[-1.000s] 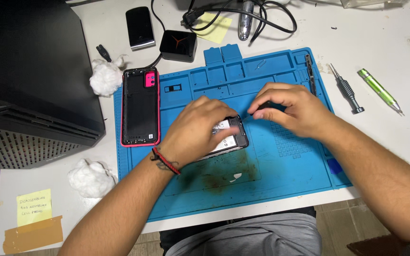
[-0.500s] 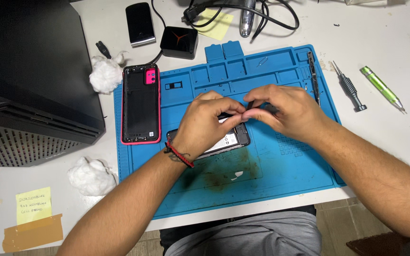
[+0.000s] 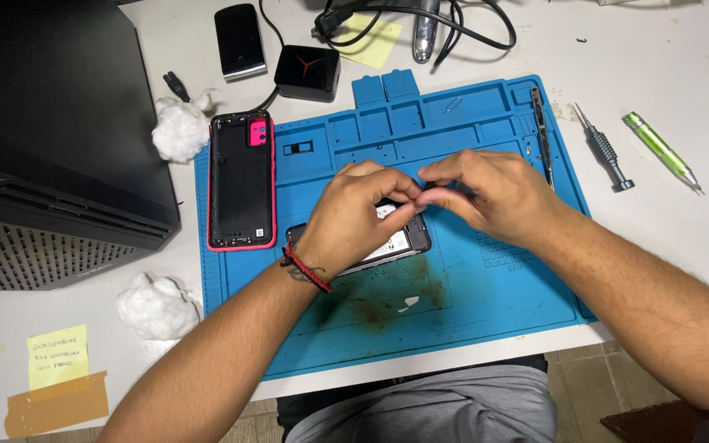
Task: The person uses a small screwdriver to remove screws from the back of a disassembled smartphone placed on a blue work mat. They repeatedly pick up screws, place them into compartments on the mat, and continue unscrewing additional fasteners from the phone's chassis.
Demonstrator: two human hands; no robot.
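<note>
Head view, counted: one opened phone [image 3: 395, 242] mid-mat, one red-edged back cover [image 3: 241, 180] just left of it, two cotton wads, two screwdrivers right of the blue mat [image 3: 486, 312]. Left hand [image 3: 363, 213] rests curled on the phone; right hand [image 3: 486, 193] pinches beside it, fingertips meeting, though what they pinch is hidden. Mat's front half lies open; the worktop [image 3: 658, 66] edge is near.

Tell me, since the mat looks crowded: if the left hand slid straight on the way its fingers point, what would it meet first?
Probably the right hand: the left hand's fingertips already seem to meet its fingertips above the opened phone.
</note>
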